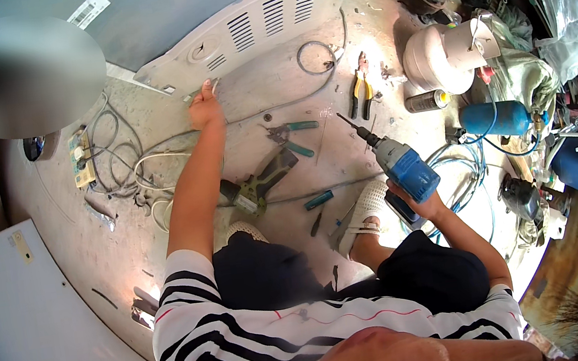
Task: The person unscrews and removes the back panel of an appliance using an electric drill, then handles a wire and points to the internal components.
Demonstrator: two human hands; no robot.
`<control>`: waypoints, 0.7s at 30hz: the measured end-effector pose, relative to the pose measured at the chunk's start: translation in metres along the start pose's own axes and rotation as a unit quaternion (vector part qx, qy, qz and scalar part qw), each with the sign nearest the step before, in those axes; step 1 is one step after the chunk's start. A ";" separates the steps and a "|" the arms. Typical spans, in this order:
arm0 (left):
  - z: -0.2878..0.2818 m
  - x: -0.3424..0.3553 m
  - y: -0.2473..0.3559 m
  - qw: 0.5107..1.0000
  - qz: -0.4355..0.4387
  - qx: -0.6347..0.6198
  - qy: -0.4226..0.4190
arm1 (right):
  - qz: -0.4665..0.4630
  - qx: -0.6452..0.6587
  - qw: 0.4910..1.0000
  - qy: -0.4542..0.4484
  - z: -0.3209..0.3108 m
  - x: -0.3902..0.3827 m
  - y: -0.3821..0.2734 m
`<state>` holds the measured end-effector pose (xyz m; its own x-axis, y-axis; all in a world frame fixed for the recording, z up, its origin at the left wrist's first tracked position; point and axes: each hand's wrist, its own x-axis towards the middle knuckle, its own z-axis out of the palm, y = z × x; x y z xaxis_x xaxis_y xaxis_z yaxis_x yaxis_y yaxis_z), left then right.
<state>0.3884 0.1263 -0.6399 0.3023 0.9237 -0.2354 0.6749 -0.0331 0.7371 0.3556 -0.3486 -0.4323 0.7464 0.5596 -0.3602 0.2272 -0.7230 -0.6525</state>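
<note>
Your left hand point(205, 107) reaches out toward eleven o'clock, and its grip is closed on a small pale part point(209, 87) right at the lower edge of the white vented panel point(260, 26) that lies across the concrete floor point(75, 233) at twelve o'clock. What that small part is, you cannot tell from here.

Your right hand point(418, 205) sits at three o'clock from your knees, grip closed around the handle of the blue cordless drill point(401, 165). The drill's bit point(351, 122) points up toward eleven o'clock, clear of the floor and well apart from the panel.

Between your two arms, on the floor, lies a green and black power tool point(259, 181), with green-handled pliers point(290, 134) just beyond it at one o'clock. A pair of yellow-handled pliers point(363, 89) lies farther out at one o'clock, near a loop of grey cable point(316, 58). At ten o'clock from your left hand, a power strip point(81, 158) sits among coiled grey and white cables point(123, 159).

Your white shoe point(361, 218) rests on the floor just beside the drill hand. To the right, at two o'clock, stand a white tank point(434, 56), a spray can point(427, 100) lying on its side, and a blue cylinder point(498, 119) with blue hose point(465, 170) coiled near it.
</note>
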 end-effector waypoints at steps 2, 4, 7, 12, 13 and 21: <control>0.003 -0.002 -0.005 1.000 0.016 -0.018 -0.013 | -0.013 -0.008 1.000 0.002 0.001 0.001 0.002; 0.003 -0.005 -0.009 0.998 0.026 -0.037 -0.033 | -0.028 -0.022 0.999 0.003 0.001 0.002 0.002; -0.004 -0.005 -0.017 0.996 0.041 -0.051 -0.055 | -0.036 -0.064 0.997 -0.012 0.001 0.008 -0.004; -0.008 -0.016 -0.030 0.990 0.090 -0.107 -0.032 | -0.079 -0.056 0.995 0.001 0.004 0.016 -0.001; -0.011 -0.019 -0.032 0.985 0.106 -0.127 -0.039 | -0.077 -0.039 0.996 0.002 0.005 0.018 0.000; -0.063 -0.050 -0.006 0.929 0.352 -0.038 -0.112 | -0.113 -0.022 0.993 0.021 0.017 0.018 0.031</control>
<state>0.3262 0.1044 -0.5925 0.7885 0.5810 0.2017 0.2111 -0.5636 0.7986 0.3652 -0.3540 -0.4699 0.6984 0.6927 -0.1799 0.4174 -0.5984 -0.6839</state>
